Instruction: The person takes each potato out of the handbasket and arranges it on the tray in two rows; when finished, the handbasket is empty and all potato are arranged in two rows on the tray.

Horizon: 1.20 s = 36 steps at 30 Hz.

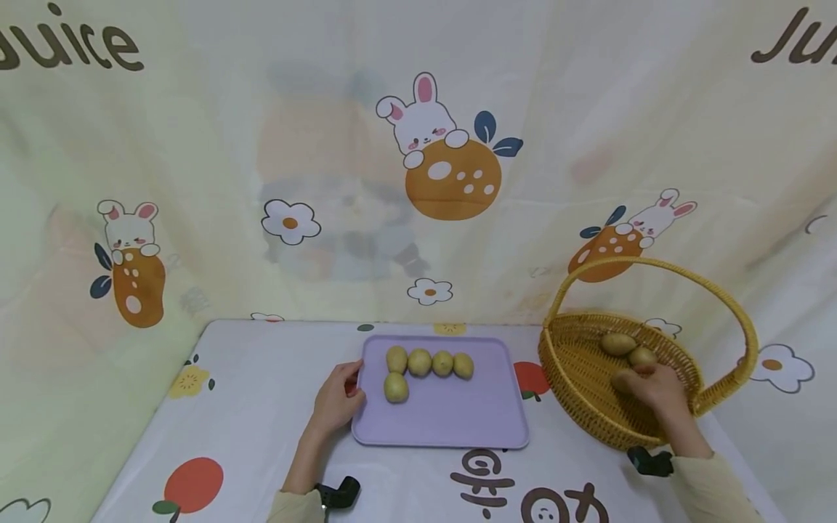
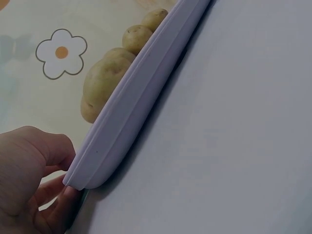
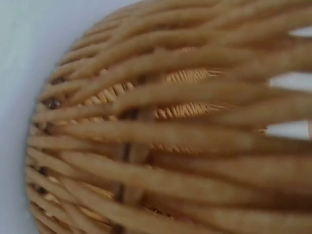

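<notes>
A lilac tray [image 1: 451, 418] lies on the table with several potatoes [image 1: 419, 362] on it: a row along its back and a single potato [image 1: 395, 388] in front of the leftmost. My left hand [image 1: 338, 398] holds the tray's left edge; in the left wrist view its fingers pinch the rim [image 2: 105, 146]. To the right stands a yellow wicker basket [image 1: 582, 410] with a tall handle. Inside it, my right hand [image 1: 663, 392] grips a potato [image 1: 625, 381] at its fingertips. Two other potatoes [image 1: 617, 343] lie just behind. Basket weave hides this hand in the right wrist view.
The basket's arched handle [image 1: 722, 298] rises over its opening, and its rim stands near my right forearm. A printed cloth [image 1: 261, 407] covers the table. Behind it hangs a curtain [image 1: 353, 276] with rabbits and flowers.
</notes>
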### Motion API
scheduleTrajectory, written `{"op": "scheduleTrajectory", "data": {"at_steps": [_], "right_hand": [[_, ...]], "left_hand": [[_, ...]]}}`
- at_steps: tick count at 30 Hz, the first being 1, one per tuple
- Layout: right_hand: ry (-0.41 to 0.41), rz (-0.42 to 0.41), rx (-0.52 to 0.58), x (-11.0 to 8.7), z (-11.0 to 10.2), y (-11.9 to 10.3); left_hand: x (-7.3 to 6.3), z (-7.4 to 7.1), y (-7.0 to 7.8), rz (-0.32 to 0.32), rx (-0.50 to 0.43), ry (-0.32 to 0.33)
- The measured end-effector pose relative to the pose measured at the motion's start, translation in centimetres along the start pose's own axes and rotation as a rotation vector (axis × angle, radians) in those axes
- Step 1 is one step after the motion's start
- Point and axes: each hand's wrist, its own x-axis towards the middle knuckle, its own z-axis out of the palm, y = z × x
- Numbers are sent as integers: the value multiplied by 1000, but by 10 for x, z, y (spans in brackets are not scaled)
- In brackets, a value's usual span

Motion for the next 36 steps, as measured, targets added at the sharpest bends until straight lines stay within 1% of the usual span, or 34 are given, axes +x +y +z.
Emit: {"op": "scheduleTrajectory", "data": {"at_steps": [3,6,11,14,16,20,22,27,31,36], "right_hand": [[0,8,-13,-2,0,-4],[-22,9,-5,-5,1,-10],[-61,41,70,-9,4,-20],[-71,62,114,-12,6,-28],[-68,62,146,-15,7,-34],[-41,17,201,-20,8,-50],[-34,-4,256,-22,9,-59],[-66,-12,357,-24,15,-80],[-71,-21,397,-24,20,-93],[-70,-33,422,-23,29,-108]], "left_hand": [[0,1,0,3,4,-6],[1,1,0,7,5,-5],[3,-1,2,15,7,0],[3,-1,1,13,7,-1],[2,-1,0,9,7,-3],[2,0,-1,6,9,-7],[2,0,-1,8,9,-6],[1,1,-2,5,-2,-6],[2,1,-2,7,-2,-9],[2,0,0,11,-9,-5]]}}
